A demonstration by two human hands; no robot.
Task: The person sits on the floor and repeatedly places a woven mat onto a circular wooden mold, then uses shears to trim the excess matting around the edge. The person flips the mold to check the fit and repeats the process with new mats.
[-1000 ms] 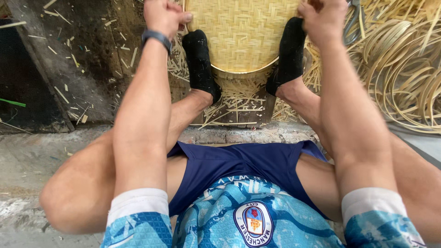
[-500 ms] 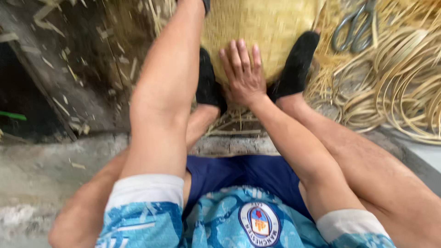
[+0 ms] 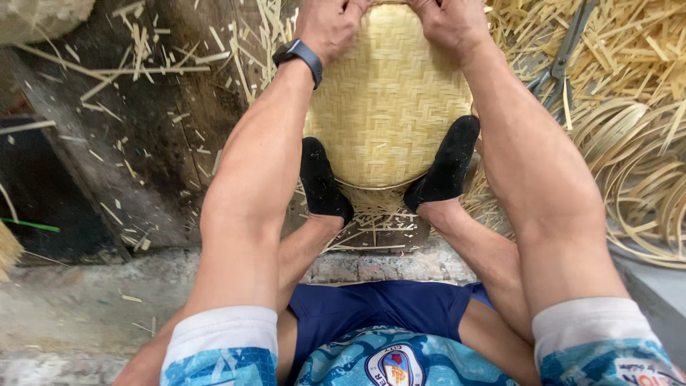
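Note:
A round woven bamboo tray (image 3: 389, 100) lies on the floor ahead of me, pinned at its near rim by my two feet in black socks (image 3: 323, 182). My left hand (image 3: 330, 23), with a dark wristband, grips the tray's far rim on the left. My right hand (image 3: 450, 21) grips the far rim on the right. Both hands' fingertips are cut off by the top of the view.
Loose bamboo strips and coiled bamboo hoops (image 3: 636, 164) pile up at the right. Metal scissors (image 3: 564, 53) lie among them. Bamboo offcuts litter a dark wooden board (image 3: 150, 129) at the left. A concrete step (image 3: 386, 264) runs under my legs.
My right hand has left the middle of the tray and gone to its far rim. My left hand has come back to the far rim too. The view has steadied.

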